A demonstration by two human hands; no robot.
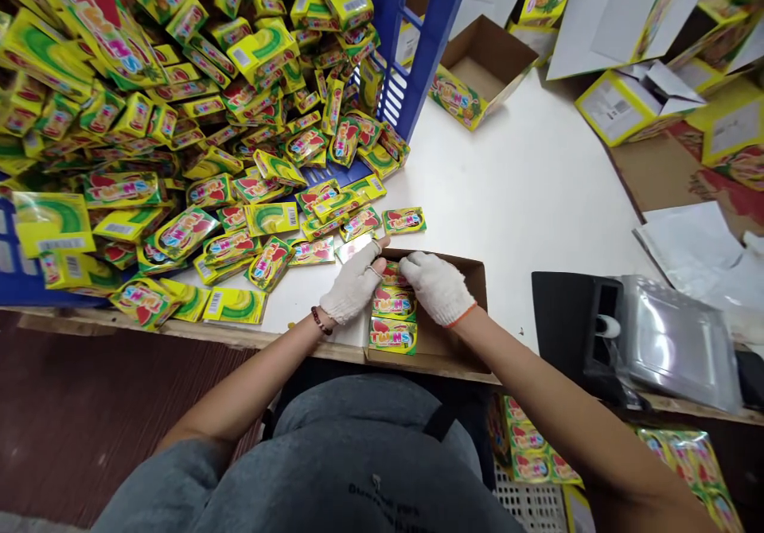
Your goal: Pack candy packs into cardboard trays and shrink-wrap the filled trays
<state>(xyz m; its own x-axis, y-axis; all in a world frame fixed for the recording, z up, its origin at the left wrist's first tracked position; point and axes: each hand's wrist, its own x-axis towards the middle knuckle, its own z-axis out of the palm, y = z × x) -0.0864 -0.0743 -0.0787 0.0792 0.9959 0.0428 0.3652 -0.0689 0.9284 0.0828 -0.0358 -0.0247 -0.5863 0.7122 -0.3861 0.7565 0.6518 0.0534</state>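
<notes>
An open brown carton [438,346] sits at the table's front edge. Inside its left half stands a column of small yellow-green TWINS boxes [394,334]. My left hand [353,285], in a white glove with bare fingertips, rests at the carton's left wall, with thumb and forefinger stretched out and apart. My right hand [438,285], also gloved, reaches in from the right, its bent fingers closed together on the far small box [392,273] of the column. Its fingertips are partly hidden. Loose TWINS boxes [404,219] lie just beyond the carton.
A blue plastic crate [426,48], tipped on its side, spills many small boxes [179,231] across the left of the table. Another open carton [483,71] stands at the back. To the right are a black device [567,318], clear plastic bags [674,342] and display cartons [638,103].
</notes>
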